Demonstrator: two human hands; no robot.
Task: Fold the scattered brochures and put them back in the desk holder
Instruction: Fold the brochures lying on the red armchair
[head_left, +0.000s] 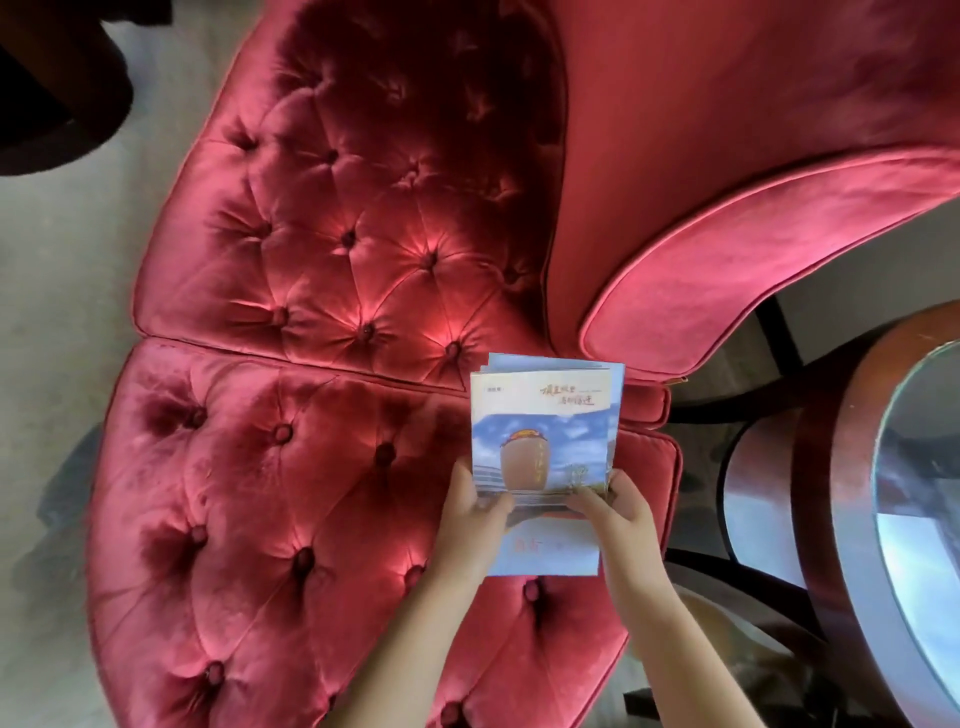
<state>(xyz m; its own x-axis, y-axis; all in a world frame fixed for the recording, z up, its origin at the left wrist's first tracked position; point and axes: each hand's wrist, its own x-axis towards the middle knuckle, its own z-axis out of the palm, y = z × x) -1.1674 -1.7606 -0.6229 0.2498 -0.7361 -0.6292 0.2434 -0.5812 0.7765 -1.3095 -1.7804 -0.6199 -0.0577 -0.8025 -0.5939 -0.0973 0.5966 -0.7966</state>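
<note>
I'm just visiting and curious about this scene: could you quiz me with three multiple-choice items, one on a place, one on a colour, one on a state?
1. The brochures are held over:
A. the sofa
B. the glass table
C. the floor

2. The sofa is:
A. green
B. red
C. grey

3. The brochures are gripped by:
A. left hand only
B. neither hand
C. both hands

Answers:
1 A, tufted cushions lie beneath the stack; the table stands to its right.
2 B, red velvet throughout.
3 C, left hand and right hand pinch the stack's lower part.
</note>
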